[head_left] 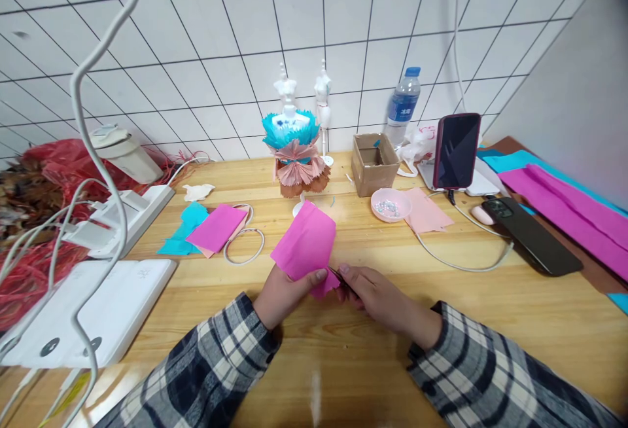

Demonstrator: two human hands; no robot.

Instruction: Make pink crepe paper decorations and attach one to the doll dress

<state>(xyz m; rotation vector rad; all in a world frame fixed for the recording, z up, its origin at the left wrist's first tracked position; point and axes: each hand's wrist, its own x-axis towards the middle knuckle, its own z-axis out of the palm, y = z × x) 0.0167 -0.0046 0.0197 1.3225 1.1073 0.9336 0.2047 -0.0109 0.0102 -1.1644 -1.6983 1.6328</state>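
My left hand is closed on a piece of bright pink crepe paper, thumb on top, above the middle of the table. Beside it, my right hand grips a pair of scissors, mostly hidden by the fingers; the dark blades meet the lower right edge of the paper. Behind the paper stands a small white dress form wearing a ruffled skirt of blue, pale pink and brown paper. A second, bare dress form is next to it.
Folded pink paper and blue paper lie left, near a looped cable. Rightward are a cardboard box, a bowl of beads, a water bottle and phones. White power banks occupy the left front.
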